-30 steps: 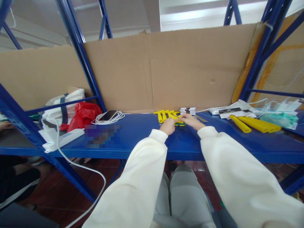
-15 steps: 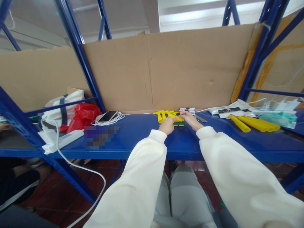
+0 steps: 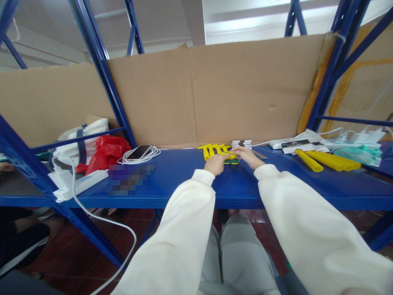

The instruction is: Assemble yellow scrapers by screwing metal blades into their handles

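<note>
Both hands meet over the blue shelf top. My left hand [image 3: 215, 164] is closed with its fingertips on a yellow plastic piece [image 3: 229, 156]. From the other side my right hand [image 3: 246, 157] pinches at the same piece; its fingers partly hide it. Beneath the fingertips lies a yellow-and-green object [image 3: 232, 162], too covered to name. Just behind the left hand stand several yellow T-shaped pieces [image 3: 211, 151] in a row. A small stack of white-and-black pieces [image 3: 241, 144] sits behind the right hand, and a flat grey strip [image 3: 259, 154] lies beside it.
Several yellow tubes [image 3: 330, 159] lie at the right beside a white packet [image 3: 296, 145]. On the left are a phone [image 3: 139, 152], a coiled white cable [image 3: 153, 154], a red bag [image 3: 109, 151] and a white power strip [image 3: 82, 183]. Cardboard [image 3: 233, 94] backs the shelf.
The fingers have shifted slightly around the yellow piece, and the right fingers sit a little lower over it. The camera view has tilted very slightly; the other objects stay put.
</note>
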The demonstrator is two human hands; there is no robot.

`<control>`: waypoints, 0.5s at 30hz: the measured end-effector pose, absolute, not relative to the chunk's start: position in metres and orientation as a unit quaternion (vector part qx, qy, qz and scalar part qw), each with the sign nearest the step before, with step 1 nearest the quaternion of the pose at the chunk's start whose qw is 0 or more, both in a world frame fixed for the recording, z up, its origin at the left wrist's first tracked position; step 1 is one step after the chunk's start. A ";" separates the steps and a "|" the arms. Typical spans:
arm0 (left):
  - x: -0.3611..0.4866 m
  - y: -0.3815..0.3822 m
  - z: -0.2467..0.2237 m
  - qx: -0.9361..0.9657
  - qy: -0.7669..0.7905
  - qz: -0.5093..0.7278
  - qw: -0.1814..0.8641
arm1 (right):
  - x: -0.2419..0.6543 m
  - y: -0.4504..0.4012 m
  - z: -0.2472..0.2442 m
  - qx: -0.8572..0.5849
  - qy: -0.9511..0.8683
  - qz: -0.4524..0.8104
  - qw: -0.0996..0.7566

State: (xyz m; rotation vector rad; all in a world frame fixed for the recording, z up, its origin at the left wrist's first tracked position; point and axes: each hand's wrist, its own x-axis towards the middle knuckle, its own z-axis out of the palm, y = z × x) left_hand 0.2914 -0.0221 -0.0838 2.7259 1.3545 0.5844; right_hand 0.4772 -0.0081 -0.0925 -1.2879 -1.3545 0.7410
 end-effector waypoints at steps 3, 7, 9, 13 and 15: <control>0.288 -0.015 -0.086 0.873 0.427 0.229 0.054 | 0.493 -0.005 -0.089 -0.570 -0.545 0.269 0.553; 0.284 -0.009 -0.087 0.812 0.435 0.339 0.189 | 0.527 -0.005 -0.088 -0.709 -0.501 0.079 0.490; 0.284 -0.009 -0.087 0.759 0.454 0.382 0.268 | 0.542 -0.010 -0.090 -0.787 -0.479 0.027 0.388; 0.286 -0.011 -0.086 0.694 0.470 0.416 0.351 | 0.554 -0.018 -0.095 -0.839 -0.469 -0.003 0.277; 0.287 -0.012 -0.086 0.680 0.473 0.422 0.368 | 0.554 -0.020 -0.096 -0.844 -0.472 -0.013 0.253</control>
